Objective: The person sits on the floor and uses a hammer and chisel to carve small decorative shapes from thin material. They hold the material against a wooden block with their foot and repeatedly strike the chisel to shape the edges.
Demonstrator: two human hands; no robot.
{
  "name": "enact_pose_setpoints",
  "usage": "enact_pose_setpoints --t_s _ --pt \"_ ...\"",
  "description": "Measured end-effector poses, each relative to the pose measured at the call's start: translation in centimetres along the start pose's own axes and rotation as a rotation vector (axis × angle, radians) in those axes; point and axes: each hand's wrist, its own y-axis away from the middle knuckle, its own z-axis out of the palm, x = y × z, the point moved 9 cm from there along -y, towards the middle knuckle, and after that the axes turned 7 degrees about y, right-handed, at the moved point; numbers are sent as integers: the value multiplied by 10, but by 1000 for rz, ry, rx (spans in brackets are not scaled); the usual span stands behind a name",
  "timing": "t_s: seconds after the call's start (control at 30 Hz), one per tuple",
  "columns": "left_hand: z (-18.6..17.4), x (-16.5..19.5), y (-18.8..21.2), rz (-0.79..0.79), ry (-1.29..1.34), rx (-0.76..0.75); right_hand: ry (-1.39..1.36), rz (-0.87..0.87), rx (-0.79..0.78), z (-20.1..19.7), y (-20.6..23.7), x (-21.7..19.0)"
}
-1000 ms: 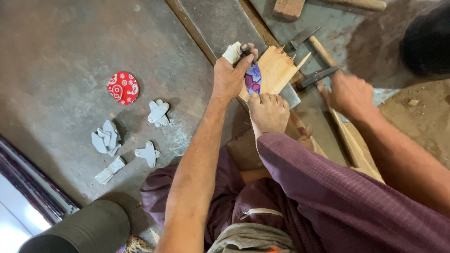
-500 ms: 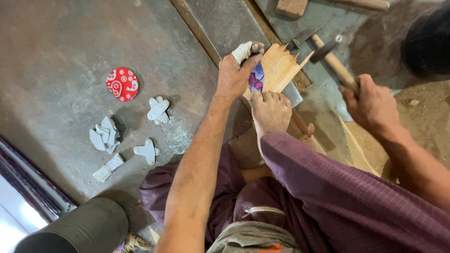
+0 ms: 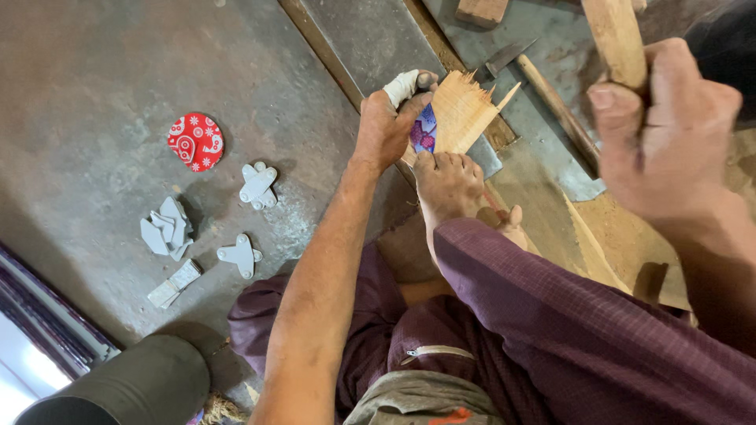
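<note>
On the floor (image 3: 94, 94), a foot (image 3: 449, 185) is pinning the splintered wood piece (image 3: 465, 110); the right hand (image 3: 669, 134) is gripping a raised wooden handle (image 3: 618, 35), the left hand (image 3: 390, 122) is steadying a patterned tool (image 3: 425, 132) there. Splitting looks partly done.

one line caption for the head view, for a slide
Left hand steadies a splintered wood piece on the floor; right hand grips a raised wooden handle.

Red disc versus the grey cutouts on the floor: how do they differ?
The red disc is round and patterned in white; the grey cutouts are plain and lobed. The disc lies alone; the cutouts are several, some heaped. Both lie flat on the floor, left of the left hand.
</note>
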Motion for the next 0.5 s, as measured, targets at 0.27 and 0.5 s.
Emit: enact_pose_setpoints --t_s 0.27,0.5 --pt "0 4 0 11 -236 -14 138 103 -462 66 -18 -8" --pt "-1 2 -1 76 1 -32 -167 -18 -30 1 -19 -29"
